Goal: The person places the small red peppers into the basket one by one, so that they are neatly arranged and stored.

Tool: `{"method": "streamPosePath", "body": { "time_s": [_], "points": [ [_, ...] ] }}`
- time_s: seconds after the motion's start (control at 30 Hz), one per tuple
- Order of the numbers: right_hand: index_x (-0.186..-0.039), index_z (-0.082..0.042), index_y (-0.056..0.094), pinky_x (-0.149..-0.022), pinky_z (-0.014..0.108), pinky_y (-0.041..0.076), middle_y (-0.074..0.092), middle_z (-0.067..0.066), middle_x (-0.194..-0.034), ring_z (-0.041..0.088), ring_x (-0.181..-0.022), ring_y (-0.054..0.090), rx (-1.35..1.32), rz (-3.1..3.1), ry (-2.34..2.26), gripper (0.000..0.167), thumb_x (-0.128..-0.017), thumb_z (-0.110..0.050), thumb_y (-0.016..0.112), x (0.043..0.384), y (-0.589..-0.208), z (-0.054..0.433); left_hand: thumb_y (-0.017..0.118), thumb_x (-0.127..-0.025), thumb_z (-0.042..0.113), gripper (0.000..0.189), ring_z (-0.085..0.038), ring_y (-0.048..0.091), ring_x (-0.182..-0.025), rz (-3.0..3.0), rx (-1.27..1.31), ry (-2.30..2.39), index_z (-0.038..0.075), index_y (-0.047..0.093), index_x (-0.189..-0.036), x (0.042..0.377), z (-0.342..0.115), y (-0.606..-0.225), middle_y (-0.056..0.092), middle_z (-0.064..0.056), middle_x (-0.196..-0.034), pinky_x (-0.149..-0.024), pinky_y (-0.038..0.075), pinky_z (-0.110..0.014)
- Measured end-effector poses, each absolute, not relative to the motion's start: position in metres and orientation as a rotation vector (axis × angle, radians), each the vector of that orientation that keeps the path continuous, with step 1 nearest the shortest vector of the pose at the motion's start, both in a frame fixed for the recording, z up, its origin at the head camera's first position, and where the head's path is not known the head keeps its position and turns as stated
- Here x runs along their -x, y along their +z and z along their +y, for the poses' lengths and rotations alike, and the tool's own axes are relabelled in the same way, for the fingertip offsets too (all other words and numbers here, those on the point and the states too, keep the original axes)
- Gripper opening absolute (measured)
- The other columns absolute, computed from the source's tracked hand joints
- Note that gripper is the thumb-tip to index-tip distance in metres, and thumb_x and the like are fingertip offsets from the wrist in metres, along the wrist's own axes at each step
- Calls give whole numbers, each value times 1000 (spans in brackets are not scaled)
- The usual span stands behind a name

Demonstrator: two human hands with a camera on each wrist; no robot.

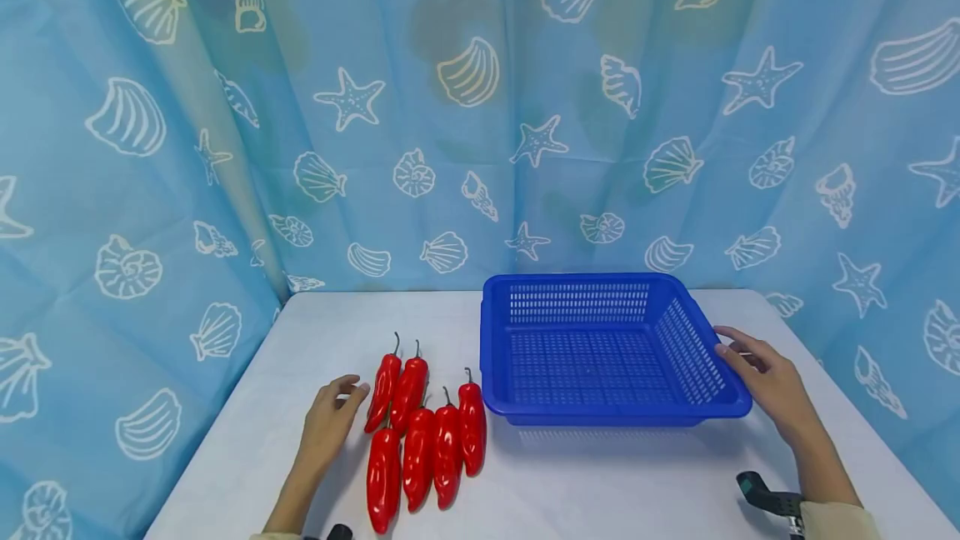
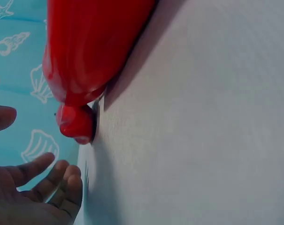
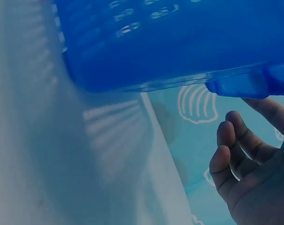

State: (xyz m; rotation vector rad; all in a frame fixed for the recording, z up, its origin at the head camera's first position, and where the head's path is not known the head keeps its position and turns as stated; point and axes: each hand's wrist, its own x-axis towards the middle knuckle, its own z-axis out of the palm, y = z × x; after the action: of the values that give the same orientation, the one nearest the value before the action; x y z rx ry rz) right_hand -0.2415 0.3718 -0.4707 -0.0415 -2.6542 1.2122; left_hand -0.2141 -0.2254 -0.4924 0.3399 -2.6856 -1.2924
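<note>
Several glossy red chili peppers [image 1: 447, 444] with thin dark stems lie grouped on the white table, left of a blue plastic basket [image 1: 585, 418]. My left hand [image 1: 330, 419] is just left of the peppers, fingers loosely bent and holding nothing. In the left wrist view, a red pepper [image 2: 92, 47] looms close, and the fingers are apart from it. My right hand [image 1: 768, 377] pinches the basket's right rim, with thumb and index finger at the edge. The right wrist view has the index finger under the rim and the other fingers loosely curled; the thumb is hidden there.
The white table [image 1: 600, 490] ends at the back against a blue curtain [image 1: 480, 132] printed with white shells and starfish. A dark wrist-camera mount [image 1: 768, 497] sits by the right forearm. The basket's slotted wall casts a striped shadow on the table.
</note>
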Motion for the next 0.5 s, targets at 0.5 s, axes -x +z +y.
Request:
{"method": "streamPosePath", "body": {
  "time_s": [0.5],
  "points": [
    [-155, -17, 38, -95, 78, 36, 47, 32, -138, 55, -125, 43, 55, -2622, 1403, 62, -103, -49, 50, 250, -478, 374, 57, -98, 44, 58, -33, 58, -108, -2688, -390, -1325, -2, 56, -132, 226, -217, -503, 57, -20, -121, -87, 54, -49]
  ]
}}
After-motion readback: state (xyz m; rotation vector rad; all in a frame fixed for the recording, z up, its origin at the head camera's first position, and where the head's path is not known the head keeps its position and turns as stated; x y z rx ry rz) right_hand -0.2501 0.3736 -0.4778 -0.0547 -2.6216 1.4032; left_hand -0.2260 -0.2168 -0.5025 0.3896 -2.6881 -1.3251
